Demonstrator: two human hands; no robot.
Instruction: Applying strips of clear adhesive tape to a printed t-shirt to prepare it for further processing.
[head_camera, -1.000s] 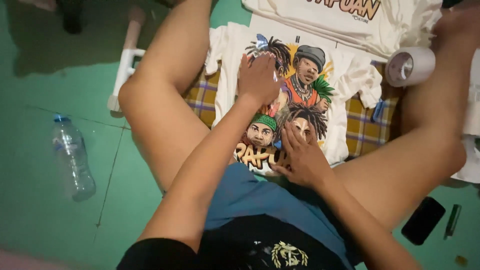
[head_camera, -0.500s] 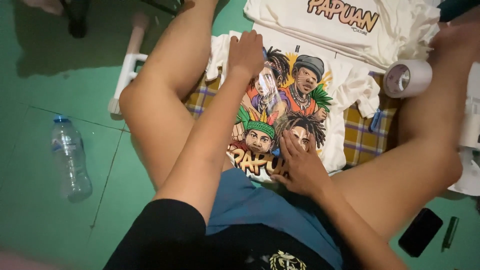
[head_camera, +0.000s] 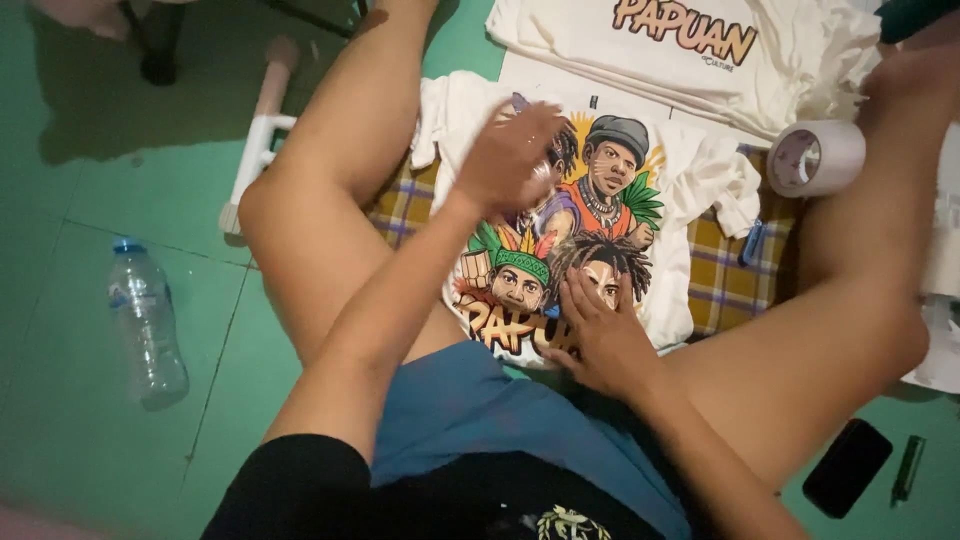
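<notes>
**Print Smoothing: Slip and Crease Risk**

While the right hand (head_camera: 600, 335) lies flat, fingers spread, pinning the printed cream T-shirt (head_camera: 590, 215) on the plaid cloth (head_camera: 725, 285) between the legs, the left hand (head_camera: 510, 155) hovers open and blurred, gripping nothing. Uneven pressure could crease the print. The nearby tape roll (head_camera: 815, 158) could snag a sleeve.

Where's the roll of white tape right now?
The roll of white tape lies at upper right in the head view, on the plaid cloth, beside the printed white T-shirt.
</notes>
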